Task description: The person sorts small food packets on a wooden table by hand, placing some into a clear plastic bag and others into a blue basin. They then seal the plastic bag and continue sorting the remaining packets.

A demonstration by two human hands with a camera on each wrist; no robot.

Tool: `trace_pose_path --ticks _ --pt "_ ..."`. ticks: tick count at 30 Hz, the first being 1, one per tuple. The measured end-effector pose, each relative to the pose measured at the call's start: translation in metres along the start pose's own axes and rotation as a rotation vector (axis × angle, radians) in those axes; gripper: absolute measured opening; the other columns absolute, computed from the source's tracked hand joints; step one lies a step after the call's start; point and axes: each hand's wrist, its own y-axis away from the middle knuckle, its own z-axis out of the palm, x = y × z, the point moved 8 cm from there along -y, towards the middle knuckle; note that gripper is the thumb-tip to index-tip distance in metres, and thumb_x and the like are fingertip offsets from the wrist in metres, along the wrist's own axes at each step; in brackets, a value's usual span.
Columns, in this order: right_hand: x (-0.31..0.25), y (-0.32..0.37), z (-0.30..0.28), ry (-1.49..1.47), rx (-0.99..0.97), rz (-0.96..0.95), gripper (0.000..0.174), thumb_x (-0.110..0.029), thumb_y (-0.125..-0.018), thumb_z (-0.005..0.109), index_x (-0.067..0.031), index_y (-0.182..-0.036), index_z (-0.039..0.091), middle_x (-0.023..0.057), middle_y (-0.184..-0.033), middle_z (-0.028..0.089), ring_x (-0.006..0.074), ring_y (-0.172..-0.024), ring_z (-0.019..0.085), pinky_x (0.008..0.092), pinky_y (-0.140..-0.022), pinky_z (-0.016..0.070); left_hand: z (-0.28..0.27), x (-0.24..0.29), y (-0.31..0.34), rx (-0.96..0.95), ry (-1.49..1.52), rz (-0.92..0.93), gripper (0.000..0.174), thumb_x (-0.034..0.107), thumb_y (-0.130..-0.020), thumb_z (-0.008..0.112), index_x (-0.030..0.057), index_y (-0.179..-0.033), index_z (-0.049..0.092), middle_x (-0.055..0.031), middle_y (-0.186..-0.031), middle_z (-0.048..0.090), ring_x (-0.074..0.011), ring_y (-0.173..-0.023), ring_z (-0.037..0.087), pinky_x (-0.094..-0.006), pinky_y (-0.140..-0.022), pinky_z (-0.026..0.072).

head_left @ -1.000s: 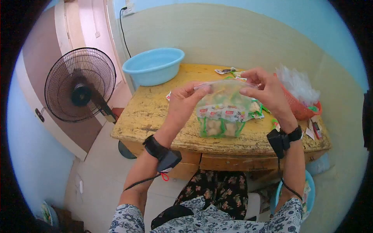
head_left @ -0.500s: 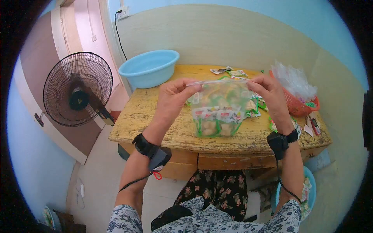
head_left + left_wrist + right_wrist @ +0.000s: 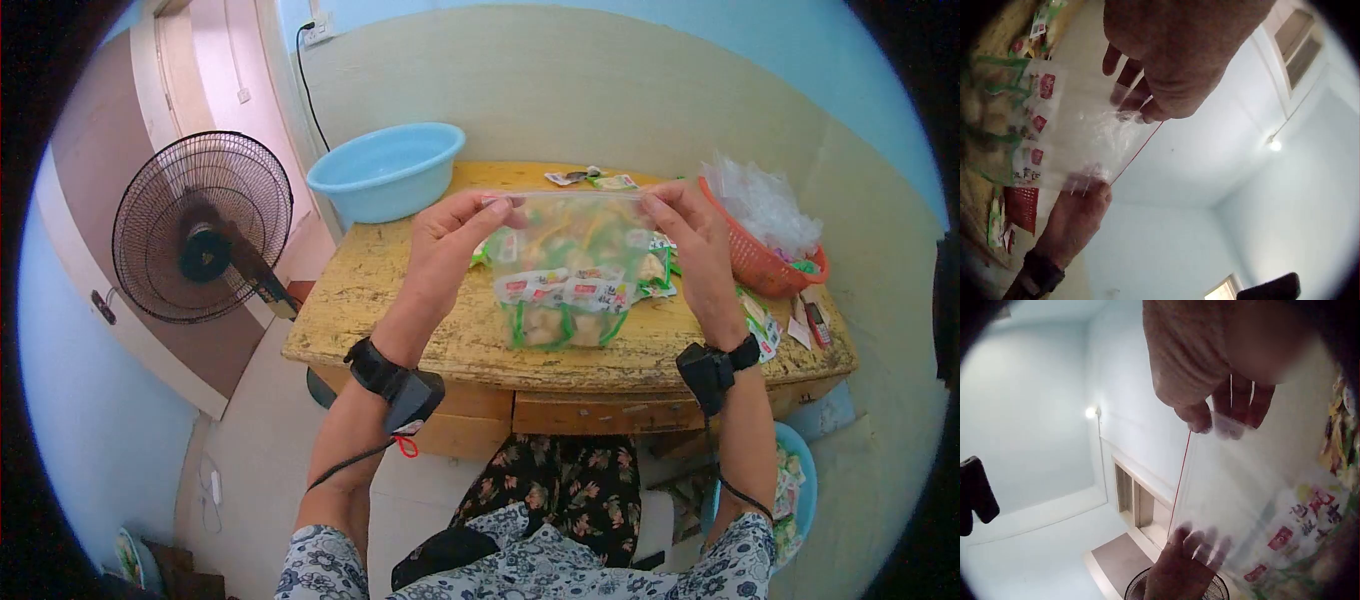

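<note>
A clear zip-top bag hangs upright over the table, stretched wide by both hands. Small green-and-white snack packets fill its lower part, pale lumps showing through them. My left hand pinches the top left corner between thumb and fingers. At the opposite top corner, my right hand pinches the plastic the same way. The bag's top edge runs straight between them, and a thin red line marks it in both wrist views. In the left wrist view the bag's upper part is flat and holds no packets.
Loose packets lie on the worn yellow table behind the bag and at right. A blue basin stands back left, a red basket of clear plastic bags at right. A fan stands left; a blue tub of packets sits below right.
The hands have drawn apart, pulling the bag's top edge from slack to taut. In the last half second, hands and bag have risen slightly in the head view.
</note>
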Motion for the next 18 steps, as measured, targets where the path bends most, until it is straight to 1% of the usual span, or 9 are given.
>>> trace_pose_path --ticks 3,6,9,12,15,18 --pt "-0.001 0.000 0.000 -0.028 0.002 -0.017 0.014 -0.017 -0.100 0.065 -0.0036 -0.103 0.069 0.0002 -0.097 0.070 0.0090 -0.094 0.063 0.0252 -0.085 0.0488 0.001 0.007 -0.001 -0.036 -0.077 0.044 0.024 0.022 -0.101 0.063 0.0025 -0.110 0.075 -0.0052 -0.101 0.076 -0.0147 -0.103 0.067 -0.0322 -0.098 0.0487" --pt "-0.002 0.000 0.000 -0.019 0.000 -0.027 0.014 -0.016 -0.100 0.064 -0.0030 -0.104 0.068 0.0019 -0.098 0.071 0.0103 -0.095 0.065 0.0263 -0.086 0.0499 0.002 0.012 0.001 -0.040 -0.071 0.070 0.023 0.021 -0.101 0.063 0.0024 -0.110 0.074 -0.0049 -0.100 0.075 -0.0143 -0.102 0.066 -0.0320 -0.097 0.0485" --pt "-0.002 0.000 0.000 -0.004 0.017 -0.019 0.014 -0.015 -0.100 0.063 -0.0027 -0.105 0.069 0.0027 -0.099 0.071 0.0108 -0.094 0.065 0.0266 -0.087 0.0503 -0.001 0.009 -0.002 -0.030 -0.098 0.061 0.024 0.022 -0.100 0.065 0.0007 -0.108 0.074 -0.0056 -0.106 0.074 -0.0142 -0.102 0.066 -0.0323 -0.099 0.0481" --pt "0.000 -0.002 -0.001 0.020 0.004 -0.034 0.014 -0.015 -0.100 0.064 -0.0026 -0.104 0.069 0.0020 -0.100 0.071 0.0100 -0.093 0.064 0.0259 -0.086 0.0494 0.002 0.029 -0.010 0.007 -0.371 0.164 0.026 0.025 -0.097 0.069 0.0023 -0.108 0.074 -0.0093 -0.114 0.073 -0.0222 -0.112 0.066 -0.0376 -0.105 0.0460" --pt "-0.004 -0.001 0.002 0.053 0.017 -0.071 0.014 -0.015 -0.100 0.065 -0.0026 -0.104 0.070 0.0005 -0.100 0.070 0.0081 -0.091 0.062 0.0252 -0.085 0.0485 0.039 0.080 -0.013 -0.062 -0.876 0.541 0.030 0.028 -0.092 0.073 0.0056 -0.111 0.074 -0.0144 -0.127 0.069 -0.0341 -0.131 0.056 -0.0447 -0.114 0.0399" --pt "-0.011 0.001 0.007 0.053 0.041 -0.128 0.013 -0.015 -0.100 0.066 -0.0035 -0.104 0.070 -0.0011 -0.099 0.069 0.0062 -0.089 0.060 0.0240 -0.082 0.0482 0.074 0.087 -0.023 -0.182 -0.969 0.698 0.029 0.027 -0.089 0.074 0.0080 -0.111 0.074 -0.0174 -0.138 0.062 -0.0419 -0.144 0.040 -0.0494 -0.119 0.0330"
